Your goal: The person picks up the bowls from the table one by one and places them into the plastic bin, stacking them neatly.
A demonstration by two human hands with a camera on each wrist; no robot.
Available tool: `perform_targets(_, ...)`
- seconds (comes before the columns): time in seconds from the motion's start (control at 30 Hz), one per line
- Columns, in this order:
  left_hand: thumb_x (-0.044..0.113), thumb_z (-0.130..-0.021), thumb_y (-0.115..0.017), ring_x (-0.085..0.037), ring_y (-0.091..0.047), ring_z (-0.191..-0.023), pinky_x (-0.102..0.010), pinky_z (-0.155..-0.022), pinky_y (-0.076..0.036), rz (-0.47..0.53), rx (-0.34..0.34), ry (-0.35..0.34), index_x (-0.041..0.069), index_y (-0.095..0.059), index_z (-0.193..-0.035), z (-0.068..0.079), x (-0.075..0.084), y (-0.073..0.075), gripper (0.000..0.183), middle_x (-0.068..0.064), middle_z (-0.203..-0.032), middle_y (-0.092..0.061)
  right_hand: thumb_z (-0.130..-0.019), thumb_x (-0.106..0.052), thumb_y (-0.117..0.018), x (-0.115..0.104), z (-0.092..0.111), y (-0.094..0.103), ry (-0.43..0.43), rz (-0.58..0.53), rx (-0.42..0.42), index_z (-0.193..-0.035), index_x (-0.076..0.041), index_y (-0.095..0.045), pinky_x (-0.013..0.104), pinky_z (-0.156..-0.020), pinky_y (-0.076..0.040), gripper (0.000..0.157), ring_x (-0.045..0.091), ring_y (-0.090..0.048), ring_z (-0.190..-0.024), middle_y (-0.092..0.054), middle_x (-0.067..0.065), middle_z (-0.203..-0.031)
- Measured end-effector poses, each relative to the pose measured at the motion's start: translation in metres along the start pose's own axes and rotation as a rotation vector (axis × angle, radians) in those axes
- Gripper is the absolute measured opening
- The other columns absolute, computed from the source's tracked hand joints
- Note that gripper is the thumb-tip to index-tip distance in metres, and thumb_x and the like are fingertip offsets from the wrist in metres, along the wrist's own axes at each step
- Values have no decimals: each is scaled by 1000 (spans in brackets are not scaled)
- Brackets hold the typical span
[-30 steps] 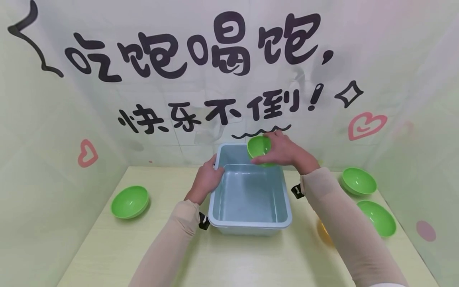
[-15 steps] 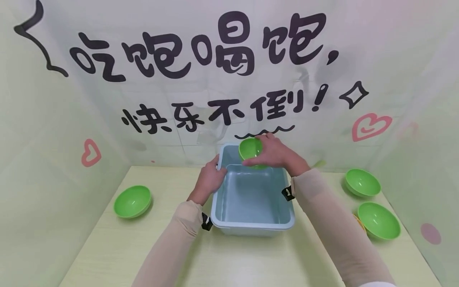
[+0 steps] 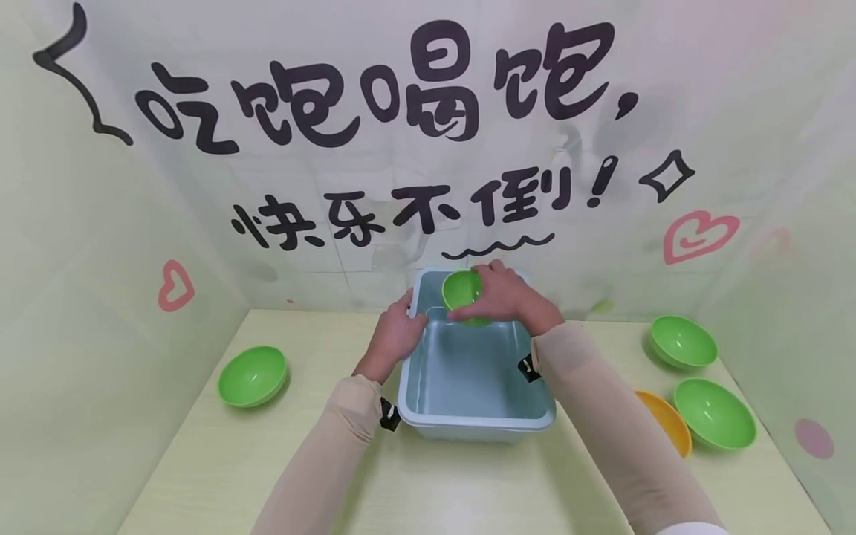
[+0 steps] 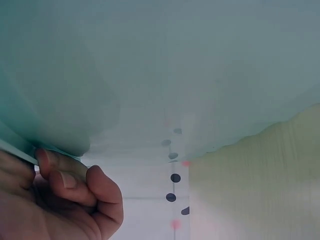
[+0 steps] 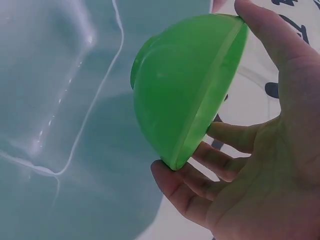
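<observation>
A pale blue rectangular plastic basin (image 3: pixel 476 425) stands on the table, and its inside holds nothing that shows. My left hand (image 3: pixel 394 331) grips its left rim near the back; in the left wrist view the curled fingers (image 4: pixel 75 185) lie along the outer wall, under the rim. Over the back part of the basin, my right hand (image 3: pixel 501 297) holds a small green bowl (image 3: pixel 460 290) by its rim, tilted. The right wrist view has this green bowl (image 5: pixel 175 85) between the thumb and the fingertips, its foot facing the basin.
One green bowl (image 3: pixel 253 377) sits on the left of the table (image 3: pixel 321 342). At the right are two more green bowls, one farther back (image 3: pixel 683 342) and one nearer (image 3: pixel 714 414). An orange bowl (image 3: pixel 672 427) is partly behind the right sleeve. A printed curtain hangs at the back.
My right hand has moved the small bowl left and lower, over the basin. The left hand keeps its grip on the rim. The view has shifted slightly, and more of the orange bowl shows.
</observation>
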State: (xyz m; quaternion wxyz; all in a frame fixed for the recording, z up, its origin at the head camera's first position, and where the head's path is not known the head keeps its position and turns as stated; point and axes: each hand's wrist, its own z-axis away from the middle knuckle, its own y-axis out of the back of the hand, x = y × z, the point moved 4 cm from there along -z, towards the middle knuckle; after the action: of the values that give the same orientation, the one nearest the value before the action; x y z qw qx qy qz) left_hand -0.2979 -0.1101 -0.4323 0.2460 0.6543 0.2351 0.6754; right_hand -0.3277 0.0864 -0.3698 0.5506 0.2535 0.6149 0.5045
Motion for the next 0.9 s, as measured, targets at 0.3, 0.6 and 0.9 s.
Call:
perform_targets(0.3, 21, -96, -52, -25, -68, -83, -35, -67, -58, 9, 2, -3, 18, -35, -160, 1, -1, 0, 66, -20, -125, -68, -72, -69, -76, 3, -5, -14, -9, -6, -53, -151, -4, -42, 47, -92, -53, 108, 33, -55, -112, -48, 17, -134)
perform_targets(0.6, 20, -96, -51, -25, -69, -84, -36, -69, -59, 20, -1, -9, 17, -34, -160, 2, 0, 1, 66, -21, -128, -67, -70, -68, -77, 3, -10, -31, -31, 41, -58, -147, -2, -43, 46, -91, -52, 107, 32, -56, -110, -48, 18, -135)
perform_targets(0.9, 21, -94, -51, -25, -69, -81, -36, -67, -59, 1, 10, -33, 16, -37, -159, 1, 1, 2, 67, -21, -127, -67, -72, -64, -79, 2, -13, -44, -59, 85, -60, -141, -2, -47, 44, -87, -52, 98, 31, -56, -103, -49, 17, -125)
